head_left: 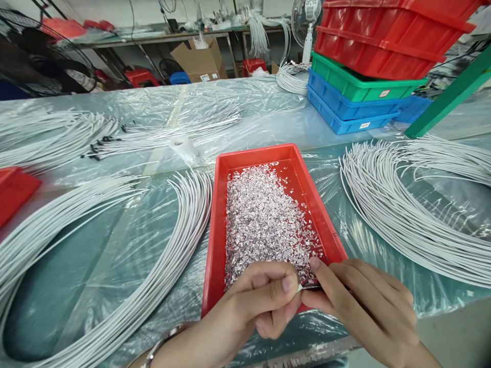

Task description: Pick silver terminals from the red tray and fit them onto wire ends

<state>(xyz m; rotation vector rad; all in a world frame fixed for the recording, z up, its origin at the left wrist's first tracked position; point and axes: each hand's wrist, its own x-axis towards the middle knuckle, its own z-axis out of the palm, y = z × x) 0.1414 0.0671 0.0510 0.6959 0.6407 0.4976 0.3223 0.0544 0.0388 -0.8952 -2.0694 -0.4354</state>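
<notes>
My left hand [264, 299] and my right hand [360, 301] meet over the near edge of a red tray [218, 214]. Between their pinched fingertips sits a small silver piece with a thin dark wire end [309, 287]. My left thumb and forefinger pinch the piece, and my right thumb and forefinger grip the wire end. The tray holds a heap of tiny shiny metal pieces [264, 214]. A bracelet shows on my left wrist.
Bundles of white cables lie on the plastic-covered table: left [115, 266], right [402, 204], far left [57, 135]. Stacked red, green and blue bins [368, 66] stand at the back right. A green post [448, 97], fans, a cardboard box [199, 61] lie beyond.
</notes>
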